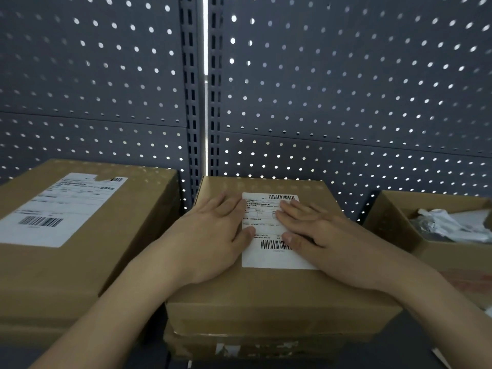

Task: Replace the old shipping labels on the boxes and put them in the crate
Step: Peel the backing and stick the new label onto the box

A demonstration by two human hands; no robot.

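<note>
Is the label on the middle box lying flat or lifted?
Flat: the label lies flush on the middle box, left hand and right hand pressing down with straight fingers.

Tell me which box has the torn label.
The big box on the left: its label has a piece torn from its top edge; the middle box's label looks whole.

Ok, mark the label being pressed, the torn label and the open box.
pressed label (269, 259): head view, blank bottom margin.
torn label (62, 207): head view, printed middle.
open box (458, 255): head view, front wall.
</note>
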